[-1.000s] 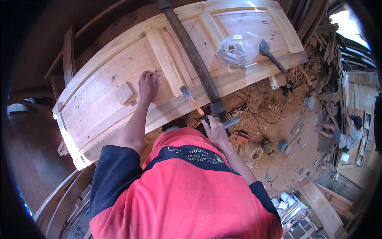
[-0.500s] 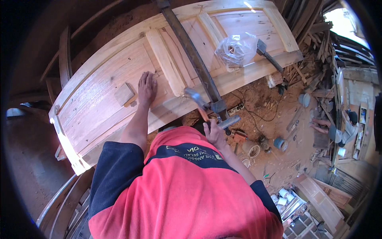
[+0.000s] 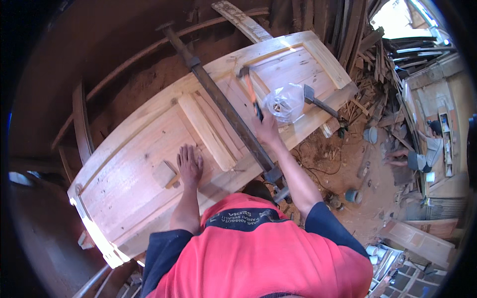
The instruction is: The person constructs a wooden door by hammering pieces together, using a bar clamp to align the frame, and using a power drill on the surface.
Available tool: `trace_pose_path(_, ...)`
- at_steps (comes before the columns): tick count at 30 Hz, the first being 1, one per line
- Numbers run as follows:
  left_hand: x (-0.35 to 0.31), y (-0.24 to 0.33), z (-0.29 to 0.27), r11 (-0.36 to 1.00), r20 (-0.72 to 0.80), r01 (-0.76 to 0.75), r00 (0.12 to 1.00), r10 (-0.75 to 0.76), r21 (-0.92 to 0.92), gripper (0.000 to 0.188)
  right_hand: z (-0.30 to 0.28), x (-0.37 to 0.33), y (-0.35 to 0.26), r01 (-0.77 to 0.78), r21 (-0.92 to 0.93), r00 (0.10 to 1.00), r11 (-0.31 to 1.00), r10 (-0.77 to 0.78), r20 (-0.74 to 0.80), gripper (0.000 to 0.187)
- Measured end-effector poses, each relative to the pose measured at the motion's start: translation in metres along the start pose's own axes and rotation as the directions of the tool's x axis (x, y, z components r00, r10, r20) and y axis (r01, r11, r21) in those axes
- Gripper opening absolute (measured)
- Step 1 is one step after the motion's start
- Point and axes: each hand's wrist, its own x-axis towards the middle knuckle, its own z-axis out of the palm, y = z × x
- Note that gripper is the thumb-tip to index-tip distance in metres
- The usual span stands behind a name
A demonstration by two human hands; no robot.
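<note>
A pale wooden panelled door lies across in front of me. My left hand rests on it, fingers stretched out, beside a small square wooden block. My right hand is wrapped round the black grip of a hammer. The hammer's orange shaft points away from me, with its head over the door's right part. Between my hands a long metal bar clamp spans the door's width. A clear plastic bag lies just right of the hammer, and next to it is a dark-headed mallet.
Scrap wood is heaped beyond the door's right end. On the earth floor to the right stand a bucket and a pale pail. Another person sits at the far right. A wooden beam stands at the left.
My right hand has swung the hammer from the door's near edge, across the clamp, to the door's right part. My left hand stays on the door, its fingers now more spread. The view has shifted.
</note>
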Motion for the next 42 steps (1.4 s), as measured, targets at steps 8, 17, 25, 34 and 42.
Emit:
trace_pose_path(8, 0.003, -0.002, -0.016, 0.998, 0.059, 0.067, 0.996, -0.068, 0.012, 0.06, -0.041, 0.142, -0.146, 0.681, 0.339, 0.685, 0.649, -0.4, -0.609, 0.028)
trace_pose_path(17, 0.013, 0.002, -0.007, 0.998, 0.097, 0.065, 0.993, -0.063, -0.02, 0.062, 0.085, 0.156, 0.085, -0.081, -0.282, 0.995, 0.956, 0.061, -0.078, 0.04)
trace_pose_path(25, 0.006, -0.005, -0.009, 0.993, 0.153, 0.099, 0.982, -0.108, 0.067, 0.065, -0.001, 0.172, -0.085, 0.545, 0.366, 0.768, 0.754, -0.273, -0.58, 0.025)
trace_pose_path(34, 0.016, 0.002, -0.004, 0.997, 0.139, 0.07, 0.988, -0.072, 0.025, 0.065, 0.076, 0.171, 0.102, 0.082, -0.324, 0.983, 0.942, -0.129, -0.128, 0.031)
trace_pose_path(42, 0.005, -0.006, -0.013, 0.995, 0.133, 0.08, 0.987, -0.088, 0.064, 0.064, 0.035, 0.175, -0.045, 0.414, 0.377, 0.805, 0.828, -0.14, -0.577, 0.032)
